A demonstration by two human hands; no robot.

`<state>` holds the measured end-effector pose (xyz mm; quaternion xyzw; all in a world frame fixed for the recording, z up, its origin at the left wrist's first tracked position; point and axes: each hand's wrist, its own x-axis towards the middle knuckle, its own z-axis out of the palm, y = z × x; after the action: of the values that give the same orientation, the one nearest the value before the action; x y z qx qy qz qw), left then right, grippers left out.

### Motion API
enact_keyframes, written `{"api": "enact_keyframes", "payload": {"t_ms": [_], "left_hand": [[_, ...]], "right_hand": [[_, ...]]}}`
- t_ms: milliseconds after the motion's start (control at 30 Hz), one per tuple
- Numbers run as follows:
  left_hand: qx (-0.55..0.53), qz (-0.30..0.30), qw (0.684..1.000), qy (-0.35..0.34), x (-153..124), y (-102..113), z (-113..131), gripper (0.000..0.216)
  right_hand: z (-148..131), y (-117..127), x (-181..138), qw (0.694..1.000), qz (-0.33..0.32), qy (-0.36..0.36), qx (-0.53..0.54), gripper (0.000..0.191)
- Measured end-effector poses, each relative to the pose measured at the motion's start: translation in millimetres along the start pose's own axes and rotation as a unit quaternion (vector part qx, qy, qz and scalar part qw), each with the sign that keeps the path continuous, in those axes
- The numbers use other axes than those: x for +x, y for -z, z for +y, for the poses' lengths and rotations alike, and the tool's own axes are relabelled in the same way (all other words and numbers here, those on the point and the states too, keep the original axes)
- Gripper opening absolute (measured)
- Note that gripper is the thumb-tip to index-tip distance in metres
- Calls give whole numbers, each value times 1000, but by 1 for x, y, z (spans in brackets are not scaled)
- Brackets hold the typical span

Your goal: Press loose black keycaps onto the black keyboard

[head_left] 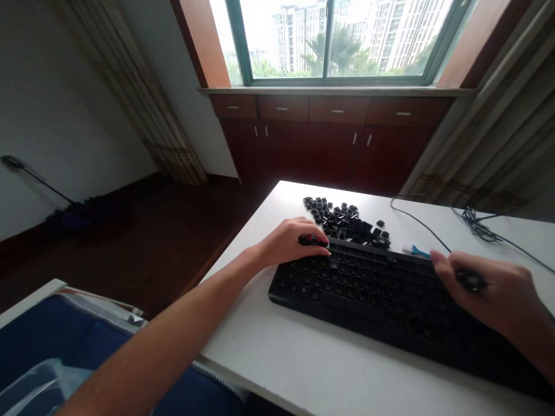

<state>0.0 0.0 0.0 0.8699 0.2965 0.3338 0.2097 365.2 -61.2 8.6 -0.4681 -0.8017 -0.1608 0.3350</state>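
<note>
A black keyboard (368,289) lies on the white table (303,358). My left hand (290,240) rests on the keyboard's far left corner, with its fingers curled over a black keycap (310,239). Over the keyboard's right part, my right hand (494,292) is closed in a pinch on a small black keycap (470,281). Behind the keyboard sits a heap of several loose black keycaps (347,222). A small blue tool (418,251) lies on the table just behind the keyboard, beside my right hand.
A black cable (472,225) snakes over the table's far right. Dark wooden cabinets (329,138) stand under the window beyond the table. Blue fabric with a zip (65,341) lies at lower left. A broom (65,211) rests on the floor at left.
</note>
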Motion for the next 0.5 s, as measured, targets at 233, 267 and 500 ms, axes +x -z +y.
{"api": "enact_keyframes", "payload": {"t_ms": [233,267,500], "left_hand": [[24,1,1000,-6,-1,-3,0,22],[32,1,999,-11,-1,-3,0,22],[48,8,998,-28,-2,-4,1,25]], "right_hand": [[-28,5,2,995,-24,86,52,38],[-30,4,2,994,-30,84,61,37],[-26,-5,-5,991,-66,69,93,33]]}}
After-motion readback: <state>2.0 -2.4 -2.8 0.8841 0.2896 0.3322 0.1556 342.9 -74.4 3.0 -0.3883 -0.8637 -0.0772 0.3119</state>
